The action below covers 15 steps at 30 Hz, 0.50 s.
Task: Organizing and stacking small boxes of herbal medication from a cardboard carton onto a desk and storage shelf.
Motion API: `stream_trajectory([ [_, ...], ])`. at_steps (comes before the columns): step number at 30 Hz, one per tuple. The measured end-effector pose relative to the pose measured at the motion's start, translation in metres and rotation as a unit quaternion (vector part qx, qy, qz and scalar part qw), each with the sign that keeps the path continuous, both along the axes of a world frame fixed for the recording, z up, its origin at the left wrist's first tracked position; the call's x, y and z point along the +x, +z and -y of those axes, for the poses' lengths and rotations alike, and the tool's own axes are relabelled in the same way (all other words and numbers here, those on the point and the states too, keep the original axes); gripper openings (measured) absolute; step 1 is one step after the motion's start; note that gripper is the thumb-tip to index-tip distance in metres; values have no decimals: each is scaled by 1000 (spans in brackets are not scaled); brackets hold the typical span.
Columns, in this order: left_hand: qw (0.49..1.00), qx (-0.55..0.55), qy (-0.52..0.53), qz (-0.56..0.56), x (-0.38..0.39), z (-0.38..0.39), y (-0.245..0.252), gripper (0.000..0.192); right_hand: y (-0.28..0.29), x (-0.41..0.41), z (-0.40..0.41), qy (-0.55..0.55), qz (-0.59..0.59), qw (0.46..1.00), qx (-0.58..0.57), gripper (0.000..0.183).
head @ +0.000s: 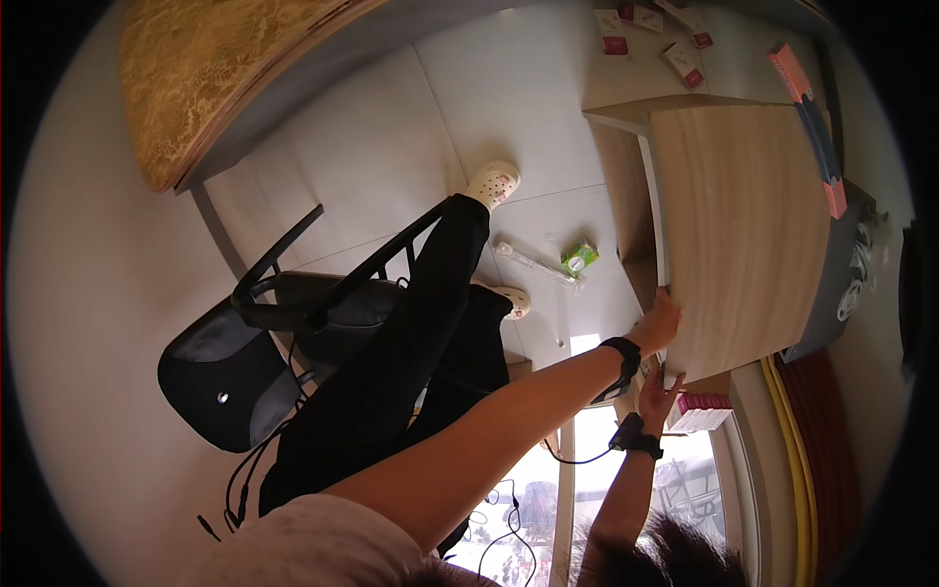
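A wood-grain top panel (737, 227) of a cabinet or table lies before me, its pale edge towards my legs. My left hand (656, 323) is closed around that edge near one corner. Close by, my right hand (658, 396) grips the corner of the same panel, with the thumb laid against it. Both wrists wear black bands, each with a small device. A long peach and dark-blue box (818, 132) rests along the panel's far side. Below the panel, the open side of the cabinet (623, 191) shows brown inside.
A black chair (224, 374) stands behind my legs. On the tiled floor lie a green packet (579, 257) and a clear plastic wrapper (539, 265). Several red-and-white boxes (684, 66) lie beyond the cabinet. Cables (513, 513) hang near the bright window. Gold patterned fabric (220, 81) covers furniture opposite.
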<state>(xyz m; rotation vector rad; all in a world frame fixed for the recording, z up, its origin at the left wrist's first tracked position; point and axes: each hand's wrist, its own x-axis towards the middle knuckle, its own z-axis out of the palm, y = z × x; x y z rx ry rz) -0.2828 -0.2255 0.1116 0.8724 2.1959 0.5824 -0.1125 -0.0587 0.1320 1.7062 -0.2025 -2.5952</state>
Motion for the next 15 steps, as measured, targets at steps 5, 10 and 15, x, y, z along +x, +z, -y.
stream_trajectory([
  [5, 701, 251, 555, 372, -26, 29, 3, 55, -5, -21, 19, -77, 52, 993, 77, 75],
  [10, 646, 276, 607, 371, -82, 92, -38, 65, -10, -136, 167, -250, 35, 966, 54, 82],
  [15, 472, 375, 576, 552, -124, 85, -28, 104, -27, -134, 162, -384, 74, 913, 116, 82],
])
